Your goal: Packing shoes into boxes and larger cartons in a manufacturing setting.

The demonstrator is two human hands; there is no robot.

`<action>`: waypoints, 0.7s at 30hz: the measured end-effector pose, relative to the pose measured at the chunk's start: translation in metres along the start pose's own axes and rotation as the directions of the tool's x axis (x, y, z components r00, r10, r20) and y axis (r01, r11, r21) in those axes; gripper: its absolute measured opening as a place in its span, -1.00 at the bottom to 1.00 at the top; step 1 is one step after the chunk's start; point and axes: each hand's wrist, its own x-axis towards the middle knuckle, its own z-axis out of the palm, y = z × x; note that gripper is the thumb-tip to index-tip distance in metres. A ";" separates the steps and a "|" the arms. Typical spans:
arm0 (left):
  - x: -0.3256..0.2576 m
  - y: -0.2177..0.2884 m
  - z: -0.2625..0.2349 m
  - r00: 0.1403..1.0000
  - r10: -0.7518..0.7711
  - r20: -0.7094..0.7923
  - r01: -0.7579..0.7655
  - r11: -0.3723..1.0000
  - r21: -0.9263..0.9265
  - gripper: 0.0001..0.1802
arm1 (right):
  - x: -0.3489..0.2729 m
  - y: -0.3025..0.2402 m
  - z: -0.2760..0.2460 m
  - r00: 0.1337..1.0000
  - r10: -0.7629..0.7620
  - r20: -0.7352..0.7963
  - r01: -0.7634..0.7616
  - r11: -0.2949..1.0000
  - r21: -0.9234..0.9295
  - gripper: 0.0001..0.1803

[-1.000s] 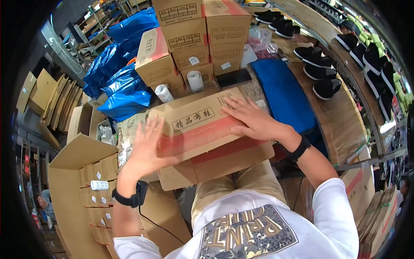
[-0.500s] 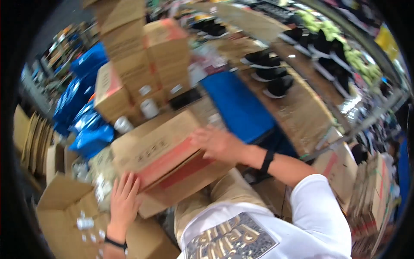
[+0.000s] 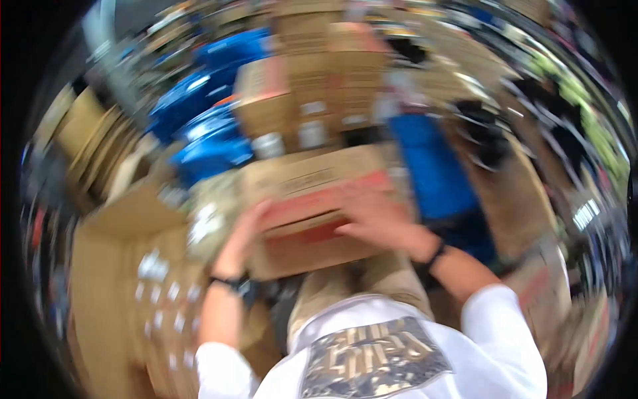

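Observation:
In front of me lies a brown cardboard carton (image 3: 306, 174) with a red band along its top flaps, which meet with a narrow dark gap between them. My left hand (image 3: 247, 233) lies against the carton's left end, fingers stretched out and blurred by motion. On the right part of the top rests my right hand (image 3: 373, 214), flat on the flap, with the thumb apart from the fingers. Both hands touch the carton; neither is wrapped round it.
A large open carton (image 3: 100, 266) with small white packets inside stands at lower left. Tall stacked cartons (image 3: 307, 73), white rolls (image 3: 311, 134) and blue bags (image 3: 216, 143) are beyond. A blue bin (image 3: 435, 166) and black shoes (image 3: 484, 133) on a workbench are at right.
The whole view has swung, so the carton appears further right and more level. My right hand has its thumb spread over the gap; both hands stay on the carton.

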 end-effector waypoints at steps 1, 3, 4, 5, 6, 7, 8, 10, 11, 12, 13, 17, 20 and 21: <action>0.007 0.001 0.000 0.999 -0.050 -0.020 0.050 0.999 -0.002 -0.51 | 0.002 0.004 -0.009 0.994 0.085 0.068 -0.094 0.987 0.128 -0.42; 0.004 0.000 -0.007 0.994 0.003 0.105 -0.014 0.995 0.101 -0.54 | 0.004 0.024 -0.016 0.847 0.523 -0.093 -0.453 0.802 0.390 -0.51; 0.003 0.001 0.001 0.994 0.000 0.112 -0.004 0.999 0.035 -0.54 | 0.008 0.032 -0.018 0.809 0.566 -0.160 -0.304 0.636 0.710 -0.53; 0.008 -0.005 -0.001 0.972 0.142 0.189 -0.168 0.977 0.129 -0.51 | -0.002 0.064 -0.007 0.840 0.526 0.136 -0.324 0.283 0.903 -0.51; -0.002 -0.012 0.008 0.983 0.107 0.151 -0.123 0.988 0.096 -0.50 | -0.006 0.063 -0.001 0.790 0.587 0.176 -0.372 0.230 0.899 -0.46; -0.020 -0.004 0.013 0.989 0.091 0.120 -0.100 0.993 0.068 -0.48 | -0.010 0.073 0.005 0.832 0.537 0.142 -0.260 0.150 0.954 -0.39; -0.061 0.009 0.012 0.997 0.071 -0.015 -0.071 0.997 -0.039 -0.47 | -0.004 0.047 0.001 0.850 0.523 0.059 -0.190 0.201 0.961 -0.34; -0.136 0.028 -0.004 0.973 0.185 -0.136 -0.220 0.918 -0.331 -0.45 | 0.010 -0.030 -0.025 0.913 0.379 -0.153 0.047 0.276 0.960 -0.29; -0.171 0.033 -0.022 0.927 0.262 -0.270 -0.333 0.905 -0.266 -0.46 | 0.018 -0.053 -0.029 0.934 0.275 -0.227 0.132 0.325 0.936 -0.26; -0.208 0.049 -0.028 0.860 0.347 -0.374 -0.432 0.885 -0.171 -0.48 | 0.019 -0.070 -0.042 0.953 0.189 -0.236 0.149 0.383 0.912 -0.26; -0.254 0.065 -0.040 0.770 0.397 -0.500 -0.485 0.873 -0.053 -0.52 | 0.030 -0.089 -0.048 0.969 0.096 -0.229 0.165 0.444 0.881 -0.26; -0.427 0.112 -0.068 0.187 0.649 -0.738 -0.346 0.746 0.569 0.13 | 0.081 -0.152 -0.039 0.984 -0.101 -0.144 0.176 0.591 0.787 -0.40; -0.498 0.123 -0.091 -0.112 0.908 -0.405 0.605 0.385 0.696 0.16 | 0.084 -0.141 -0.006 0.992 -0.123 0.024 0.076 0.741 0.667 -0.69; -0.521 0.120 -0.114 -0.043 0.907 -0.418 0.848 0.254 0.464 0.17 | 0.079 -0.144 0.001 0.985 -0.159 0.073 0.077 0.770 0.633 -0.73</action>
